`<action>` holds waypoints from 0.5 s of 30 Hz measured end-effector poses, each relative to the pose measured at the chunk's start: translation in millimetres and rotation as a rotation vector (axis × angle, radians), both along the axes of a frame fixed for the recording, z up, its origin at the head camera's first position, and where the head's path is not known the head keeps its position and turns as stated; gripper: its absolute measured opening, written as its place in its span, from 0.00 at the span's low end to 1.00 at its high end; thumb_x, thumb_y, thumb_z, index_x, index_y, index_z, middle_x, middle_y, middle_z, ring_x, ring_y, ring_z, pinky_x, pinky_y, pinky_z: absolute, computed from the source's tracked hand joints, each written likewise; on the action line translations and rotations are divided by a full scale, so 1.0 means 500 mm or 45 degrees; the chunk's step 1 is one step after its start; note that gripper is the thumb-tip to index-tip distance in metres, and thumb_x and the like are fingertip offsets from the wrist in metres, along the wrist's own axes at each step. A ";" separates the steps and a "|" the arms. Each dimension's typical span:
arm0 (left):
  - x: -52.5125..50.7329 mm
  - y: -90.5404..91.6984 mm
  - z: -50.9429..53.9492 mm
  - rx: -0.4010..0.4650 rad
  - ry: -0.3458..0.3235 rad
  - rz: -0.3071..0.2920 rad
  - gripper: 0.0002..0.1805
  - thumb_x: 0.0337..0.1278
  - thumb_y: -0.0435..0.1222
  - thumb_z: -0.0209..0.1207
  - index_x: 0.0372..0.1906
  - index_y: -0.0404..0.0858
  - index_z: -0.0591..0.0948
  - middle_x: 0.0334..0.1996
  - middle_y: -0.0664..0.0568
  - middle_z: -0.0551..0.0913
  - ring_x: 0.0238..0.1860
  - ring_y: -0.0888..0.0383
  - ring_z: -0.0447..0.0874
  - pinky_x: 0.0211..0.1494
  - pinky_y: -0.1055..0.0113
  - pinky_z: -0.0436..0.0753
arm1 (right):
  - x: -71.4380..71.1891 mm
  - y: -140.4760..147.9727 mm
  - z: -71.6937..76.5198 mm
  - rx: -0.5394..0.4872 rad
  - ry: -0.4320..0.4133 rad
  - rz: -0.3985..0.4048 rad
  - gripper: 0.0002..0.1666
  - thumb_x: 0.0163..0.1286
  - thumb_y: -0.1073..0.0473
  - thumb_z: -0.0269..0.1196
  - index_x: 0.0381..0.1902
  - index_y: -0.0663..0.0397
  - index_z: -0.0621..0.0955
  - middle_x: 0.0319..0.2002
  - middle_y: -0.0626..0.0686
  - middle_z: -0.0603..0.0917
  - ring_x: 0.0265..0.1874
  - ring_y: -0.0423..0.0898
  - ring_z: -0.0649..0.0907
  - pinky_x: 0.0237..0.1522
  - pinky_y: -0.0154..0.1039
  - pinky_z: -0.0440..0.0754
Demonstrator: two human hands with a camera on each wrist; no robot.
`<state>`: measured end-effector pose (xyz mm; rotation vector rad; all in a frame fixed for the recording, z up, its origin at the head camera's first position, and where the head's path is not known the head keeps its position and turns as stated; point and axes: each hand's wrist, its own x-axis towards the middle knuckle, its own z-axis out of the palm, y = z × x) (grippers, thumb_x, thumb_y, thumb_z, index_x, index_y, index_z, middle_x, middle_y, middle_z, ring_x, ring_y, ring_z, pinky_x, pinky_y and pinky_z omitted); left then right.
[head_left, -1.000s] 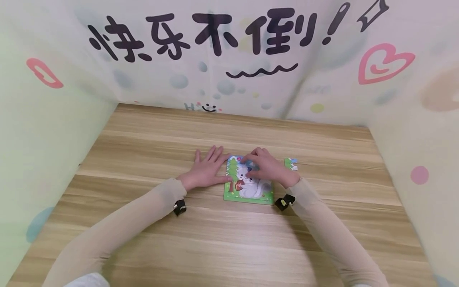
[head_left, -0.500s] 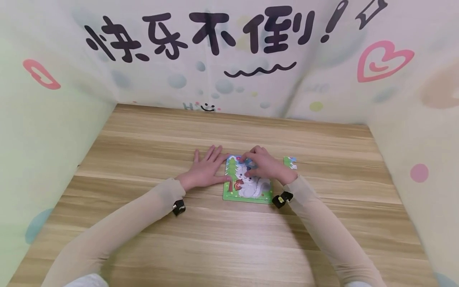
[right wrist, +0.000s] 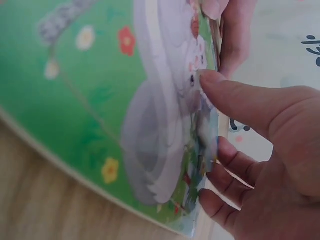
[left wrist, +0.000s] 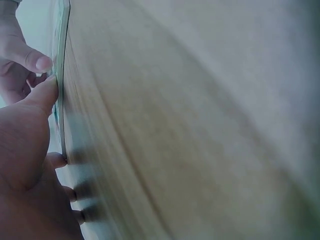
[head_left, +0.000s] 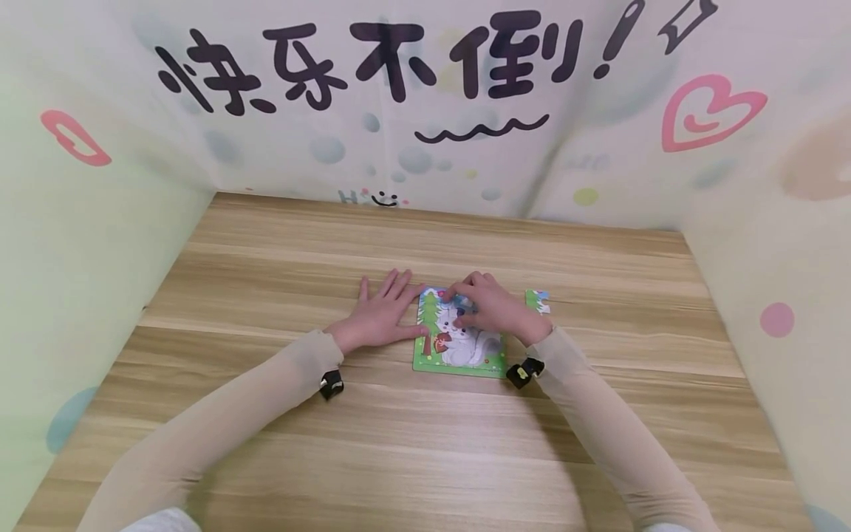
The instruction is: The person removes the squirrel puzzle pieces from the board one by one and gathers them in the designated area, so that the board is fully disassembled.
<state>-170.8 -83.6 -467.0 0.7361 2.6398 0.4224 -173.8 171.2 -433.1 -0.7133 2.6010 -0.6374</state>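
Observation:
A jigsaw puzzle (head_left: 465,356) with a white squirrel, a fir tree and a green border lies flat on the table. My left hand (head_left: 380,318) rests palm down with its fingers spread, its thumb and index finger touching the puzzle's left edge. Over the upper part bends my right hand (head_left: 495,307), thumb and fingers curled around a puzzle piece (right wrist: 207,132) at the squirrel's head. The hand partly hides that piece, and its fit cannot be seen clearly. A loose puzzle piece (head_left: 535,301) with green tree and blue sky lies to the right of the right hand.
The wood-grain table (head_left: 425,451) reaches toward the person below the puzzle. Pale printed walls (head_left: 392,140) enclose it at the back and on both sides. Black camera straps hang at both wrists, the right strap (head_left: 525,372) close to the puzzle's lower right corner.
The head view has shifted slightly. Both hands keep nearly the same place at the puzzle, and the loose piece stays where it was.

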 end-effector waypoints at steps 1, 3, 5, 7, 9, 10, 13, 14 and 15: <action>0.000 0.000 0.000 0.000 -0.001 0.000 0.51 0.68 0.68 0.54 0.85 0.48 0.52 0.85 0.44 0.37 0.84 0.43 0.26 0.74 0.26 0.26 | 0.001 0.001 -0.001 0.003 0.011 0.003 0.25 0.68 0.56 0.73 0.63 0.45 0.83 0.59 0.61 0.76 0.57 0.56 0.71 0.59 0.53 0.74; 0.001 0.000 0.000 0.002 -0.004 0.000 0.51 0.68 0.68 0.54 0.85 0.48 0.52 0.85 0.44 0.37 0.84 0.44 0.26 0.74 0.26 0.26 | 0.002 0.003 -0.003 0.009 0.042 0.019 0.25 0.69 0.55 0.73 0.63 0.46 0.84 0.58 0.61 0.77 0.57 0.56 0.72 0.59 0.53 0.74; 0.001 0.000 0.001 0.010 -0.006 0.002 0.51 0.68 0.68 0.54 0.85 0.48 0.52 0.85 0.44 0.37 0.84 0.43 0.26 0.74 0.26 0.26 | 0.002 0.006 -0.006 0.010 0.073 0.037 0.24 0.70 0.56 0.72 0.63 0.46 0.84 0.58 0.61 0.77 0.57 0.56 0.72 0.59 0.53 0.73; 0.000 0.000 0.000 0.015 -0.007 0.002 0.51 0.68 0.68 0.54 0.85 0.48 0.52 0.85 0.44 0.37 0.84 0.43 0.26 0.74 0.26 0.25 | 0.004 0.009 -0.007 0.009 0.105 0.057 0.23 0.71 0.57 0.71 0.63 0.47 0.84 0.58 0.61 0.78 0.56 0.57 0.72 0.59 0.53 0.73; 0.000 0.000 0.000 0.015 -0.006 0.002 0.51 0.68 0.68 0.54 0.85 0.48 0.52 0.85 0.44 0.37 0.84 0.43 0.27 0.74 0.26 0.25 | 0.005 0.012 -0.007 0.011 0.136 0.077 0.22 0.71 0.59 0.70 0.62 0.47 0.85 0.58 0.62 0.78 0.56 0.57 0.73 0.59 0.53 0.73; 0.000 0.000 -0.001 0.014 -0.007 0.002 0.51 0.68 0.68 0.54 0.85 0.48 0.52 0.85 0.44 0.36 0.84 0.43 0.27 0.74 0.26 0.25 | 0.006 0.014 -0.007 0.013 0.151 0.086 0.21 0.72 0.59 0.70 0.62 0.47 0.85 0.58 0.62 0.78 0.56 0.57 0.73 0.59 0.54 0.73; -0.001 0.000 -0.002 0.007 -0.005 0.005 0.51 0.68 0.68 0.54 0.85 0.49 0.52 0.85 0.44 0.36 0.84 0.43 0.26 0.74 0.27 0.25 | 0.009 0.017 -0.006 0.022 0.189 0.107 0.21 0.72 0.59 0.69 0.62 0.47 0.85 0.57 0.62 0.79 0.57 0.58 0.74 0.60 0.55 0.73; -0.001 0.000 -0.002 0.006 -0.004 0.005 0.51 0.68 0.68 0.54 0.85 0.49 0.52 0.85 0.44 0.36 0.84 0.43 0.26 0.74 0.27 0.25 | 0.010 0.018 -0.007 0.022 0.195 0.109 0.21 0.72 0.59 0.69 0.63 0.48 0.85 0.57 0.62 0.80 0.57 0.58 0.74 0.60 0.55 0.74; -0.001 0.000 -0.002 0.006 -0.004 0.005 0.51 0.68 0.68 0.54 0.85 0.49 0.52 0.85 0.44 0.36 0.84 0.44 0.26 0.74 0.27 0.25 | 0.011 0.019 -0.008 0.022 0.196 0.107 0.22 0.73 0.58 0.69 0.64 0.49 0.84 0.57 0.62 0.80 0.57 0.57 0.75 0.60 0.54 0.74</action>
